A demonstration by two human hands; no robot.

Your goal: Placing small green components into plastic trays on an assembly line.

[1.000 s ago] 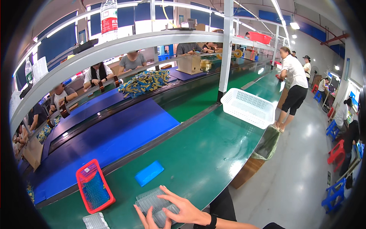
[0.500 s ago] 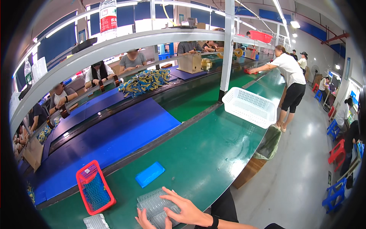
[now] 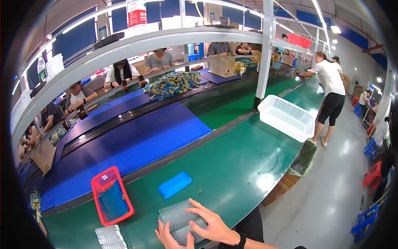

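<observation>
Clear plastic trays [image 3: 177, 215] sit at the near edge of the green bench [image 3: 232, 166], held between left hand [image 3: 169, 239] and right hand [image 3: 212, 225], the grip spread around them; handling looks unfinished, another tray stack [image 3: 110, 237] lying untouched near the red basket [image 3: 95, 195].

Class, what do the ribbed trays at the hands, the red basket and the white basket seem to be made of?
Ribbed trays: probably thin, glossy plastic; translucent with highlights.
Red basket: likely moulded plastic, satin; evenly coloured, perforated wall.
White basket: probably plastic, smooth; regular openwork, rounded rim.
</observation>
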